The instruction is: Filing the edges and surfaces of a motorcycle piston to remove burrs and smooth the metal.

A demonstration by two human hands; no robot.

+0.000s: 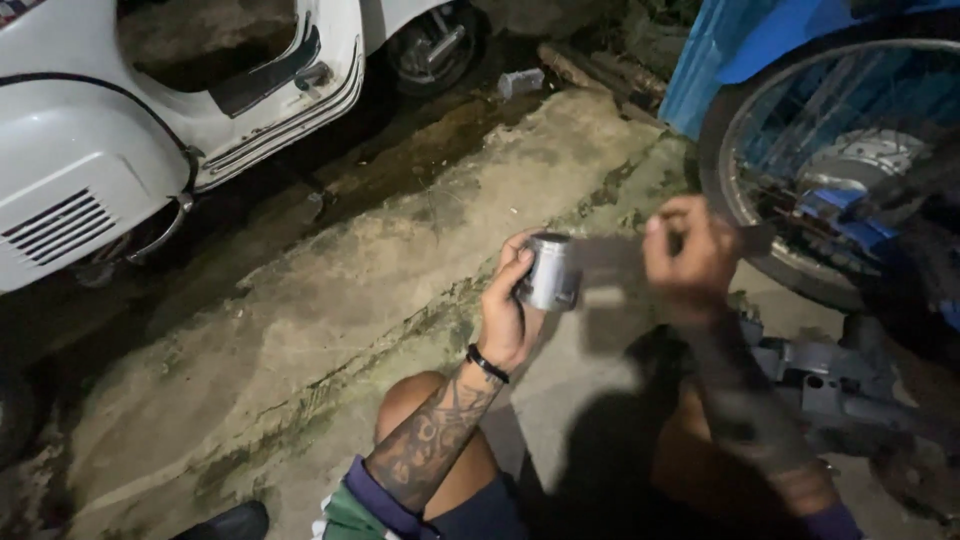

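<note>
My left hand (508, 305) grips a short silver metal cylinder (549, 272), held up in front of me. My right hand (688, 255) is just right of it, blurred, pinching a thin grey strip (610, 256) that stretches toward the cylinder. A black band circles my left wrist. Both forearms rise from my bent knees (420, 395) at the bottom of the view.
A white scooter (130, 120) stands at the upper left. A spoked motorcycle wheel (840, 160) with a blue cover behind it is at the upper right. Grey engine parts (820, 385) lie at the right. Stained concrete ground (300, 330) spreads below.
</note>
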